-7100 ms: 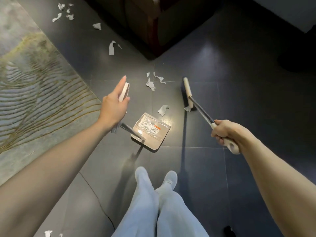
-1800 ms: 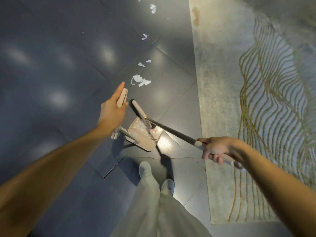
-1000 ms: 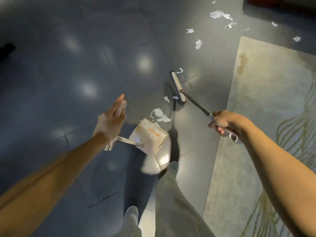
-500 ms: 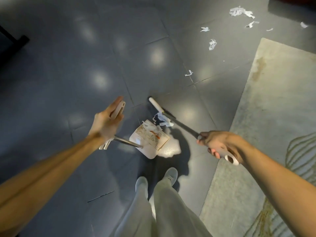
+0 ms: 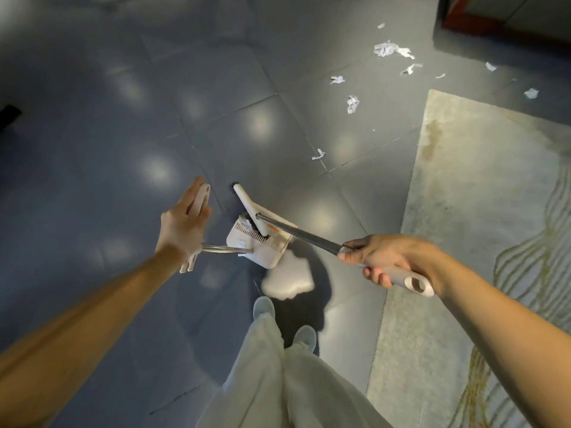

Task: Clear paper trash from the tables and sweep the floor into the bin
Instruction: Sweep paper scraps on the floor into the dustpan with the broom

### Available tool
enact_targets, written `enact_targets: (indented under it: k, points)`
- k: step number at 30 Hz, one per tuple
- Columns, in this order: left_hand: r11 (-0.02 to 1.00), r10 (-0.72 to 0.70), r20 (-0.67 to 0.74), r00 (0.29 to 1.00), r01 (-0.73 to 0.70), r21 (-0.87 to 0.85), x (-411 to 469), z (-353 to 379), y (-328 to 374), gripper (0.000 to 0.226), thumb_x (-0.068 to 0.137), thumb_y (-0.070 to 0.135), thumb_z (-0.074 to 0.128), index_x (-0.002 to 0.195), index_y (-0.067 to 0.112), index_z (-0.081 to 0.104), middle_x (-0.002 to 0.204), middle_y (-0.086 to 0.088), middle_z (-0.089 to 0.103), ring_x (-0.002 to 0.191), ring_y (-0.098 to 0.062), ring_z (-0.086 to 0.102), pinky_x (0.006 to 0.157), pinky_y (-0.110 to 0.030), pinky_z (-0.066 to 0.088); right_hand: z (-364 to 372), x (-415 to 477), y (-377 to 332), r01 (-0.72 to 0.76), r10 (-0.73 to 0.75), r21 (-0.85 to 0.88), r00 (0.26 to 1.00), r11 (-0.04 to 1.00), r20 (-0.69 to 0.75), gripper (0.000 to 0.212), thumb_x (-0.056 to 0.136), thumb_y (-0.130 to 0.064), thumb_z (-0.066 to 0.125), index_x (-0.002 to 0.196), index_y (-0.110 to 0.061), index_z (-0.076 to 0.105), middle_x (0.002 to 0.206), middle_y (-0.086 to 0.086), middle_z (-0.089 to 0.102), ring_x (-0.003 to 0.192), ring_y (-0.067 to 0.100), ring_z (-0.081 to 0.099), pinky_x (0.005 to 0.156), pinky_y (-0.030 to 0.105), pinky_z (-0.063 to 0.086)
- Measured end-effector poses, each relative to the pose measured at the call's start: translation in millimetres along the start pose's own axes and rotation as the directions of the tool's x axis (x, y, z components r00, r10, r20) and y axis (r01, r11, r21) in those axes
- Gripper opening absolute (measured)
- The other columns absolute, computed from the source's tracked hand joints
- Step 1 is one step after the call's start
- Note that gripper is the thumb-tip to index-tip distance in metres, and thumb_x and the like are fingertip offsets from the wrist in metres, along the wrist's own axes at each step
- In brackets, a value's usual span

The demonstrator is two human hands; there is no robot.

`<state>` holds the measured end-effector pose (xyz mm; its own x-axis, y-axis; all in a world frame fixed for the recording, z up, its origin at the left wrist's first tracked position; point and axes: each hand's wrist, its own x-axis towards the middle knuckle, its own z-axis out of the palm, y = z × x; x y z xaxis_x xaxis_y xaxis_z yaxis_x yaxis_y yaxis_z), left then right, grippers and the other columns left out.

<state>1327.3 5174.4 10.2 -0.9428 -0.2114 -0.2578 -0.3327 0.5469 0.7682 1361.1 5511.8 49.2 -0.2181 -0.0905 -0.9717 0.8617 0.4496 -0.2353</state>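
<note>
a pale rug (image 5: 482, 211) with gold wavy lines lies near reddish-brown furniture (image 5: 460, 24).

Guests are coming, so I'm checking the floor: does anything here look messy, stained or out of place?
Yes. Torn paper scraps litter the dark tiles beyond the dustpan and broom, toward the far right corner. The rug has a brownish stain near its far corner.
</note>
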Motion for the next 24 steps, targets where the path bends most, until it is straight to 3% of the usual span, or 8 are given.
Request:
enact_targets:
  k: [4, 6, 10, 16, 22, 24]
  points:
    - [0.998, 0.058, 0.001, 0.998, -0.058, -0.028, 46.3, 1.2, 25.7, 0.054, 0.093, 0.026, 0.052, 0.124, 0.068, 0.037, 0.085, 0.017, 0.061, 0.046, -0.009, 0.048, 0.064, -0.031, 0.049, -27.8, -3.3, -38.8, 0.056, -0.051, 0.066, 0.996, 0.996, -0.074, 0.036, 0.08, -0.029, 0.077, 0.11, -0.024, 0.059, 0.045, 0.002, 0.046, 0.033, 0.01, 0.039, 0.034, 0.016, 0.036]
    - [0.995, 0.083, 0.002, 0.997, -0.083, -0.049, 71.0, 8.5, 40.9, 0.055, 0.094, 0.025, 0.053, 0.123, 0.069, 0.036, 0.092, 0.007, 0.065, 0.052, -0.02, 0.051, 0.065, -0.036, 0.053, -47.8, -4.0, -56.4, 0.082, -0.071, 0.109, 0.993, 0.991, -0.095, 0.036, 0.079, -0.03, 0.077, 0.109, -0.021, 0.059, 0.045, 0.001, 0.044, 0.032, 0.009, 0.037, 0.033, 0.015, 0.034]
    - [0.992, 0.116, 0.017, 0.993, -0.115, -0.048, 119.0, 29.5, 77.2, 0.06, 0.094, 0.022, 0.052, 0.122, 0.072, 0.033, 0.104, 0.011, 0.065, 0.045, -0.013, 0.049, 0.05, -0.023, 0.048, -93.7, -6.0, -89.2, 0.121, -0.101, 0.128, 0.983, 0.984, -0.156, 0.036, 0.079, -0.034, 0.076, 0.107, -0.019, 0.06, 0.047, 0.001, 0.044, 0.034, 0.008, 0.034, 0.033, 0.015, 0.035]
    - [0.995, 0.1, 0.016, 0.995, -0.099, -0.026, 195.7, 79.1, 124.9, 0.055, 0.095, 0.023, 0.051, 0.129, 0.063, 0.036, 0.084, 0.016, 0.061, 0.041, -0.004, 0.045, 0.043, -0.013, 0.043, -191.4, 7.3, -143.1, 0.148, -0.13, 0.056, 0.96, 0.987, -0.246, 0.041, 0.08, -0.043, 0.073, 0.11, -0.02, 0.057, 0.05, 0.001, 0.044, 0.037, 0.007, 0.033, 0.034, 0.016, 0.034]
    - [0.999, 0.045, -0.017, 0.999, -0.045, -0.013, 255.5, 116.3, 153.4, 0.056, 0.096, 0.026, 0.052, 0.126, 0.069, 0.033, 0.093, 0.011, 0.062, 0.049, -0.008, 0.05, 0.06, -0.024, 0.048, -283.1, 47.8, -206.2, 0.138, -0.164, -0.11, 0.945, 0.984, -0.283, 0.044, 0.085, -0.038, 0.07, 0.115, -0.009, 0.055, 0.058, 0.004, 0.042, 0.048, 0.013, 0.035, 0.041, 0.022, 0.035]
    - [1.0, 0.015, -0.027, 1.0, -0.015, -0.016, 269.7, 124.1, 160.1, 0.056, 0.096, 0.026, 0.053, 0.123, 0.071, 0.034, 0.092, 0.016, 0.062, 0.05, -0.007, 0.051, 0.059, -0.022, 0.048, -298.8, 63.5, -223.2, 0.119, -0.15, -0.125, 0.948, 0.985, -0.28, 0.042, 0.087, -0.035, 0.07, 0.115, -0.007, 0.056, 0.058, 0.005, 0.041, 0.049, 0.013, 0.035, 0.043, 0.022, 0.035]
